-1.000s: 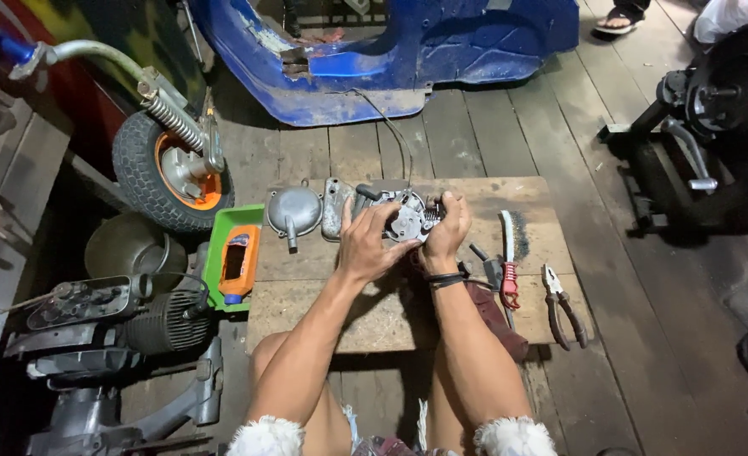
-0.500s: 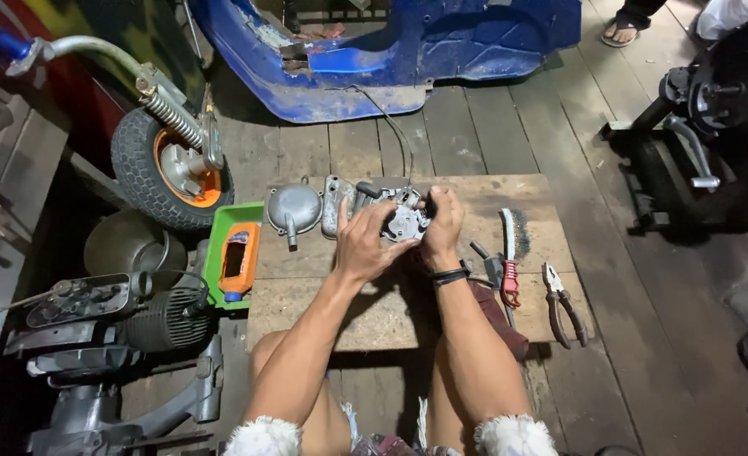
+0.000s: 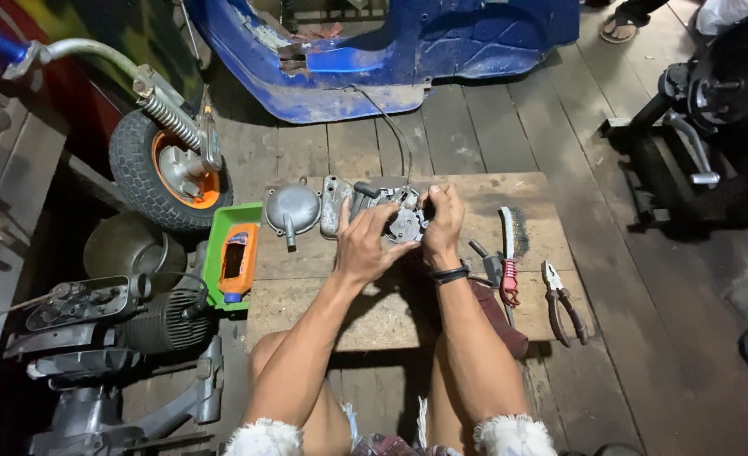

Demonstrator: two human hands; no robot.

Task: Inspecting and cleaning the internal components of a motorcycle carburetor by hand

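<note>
Both hands meet on a grey metal engine part [image 3: 395, 221] that sits on the low wooden desk [image 3: 509, 190], at its far middle. The left hand [image 3: 365, 245] lies half open against the part's near left side, fingers spread and curled loosely over the casting, the thumb pointing toward the right hand. The right hand [image 3: 443, 224] is curled more tightly, gripping the part's right edge with fingers wrapped over the top and knuckles up; a dark band circles its wrist. Both forearms stretch straight ahead from the knees, nearly parallel, converging at the part. Just left of the left hand lie a flat grey cover plate [image 3: 335, 205] and a round domed metal cover [image 3: 292, 208], and farther left a green tray [image 3: 222, 252] holding an orange bottle [image 3: 238, 262]. To the right of the right hand rest a wire brush [image 3: 509, 236], a red-handled tool [image 3: 509, 283] and pliers [image 3: 562, 306].
</note>
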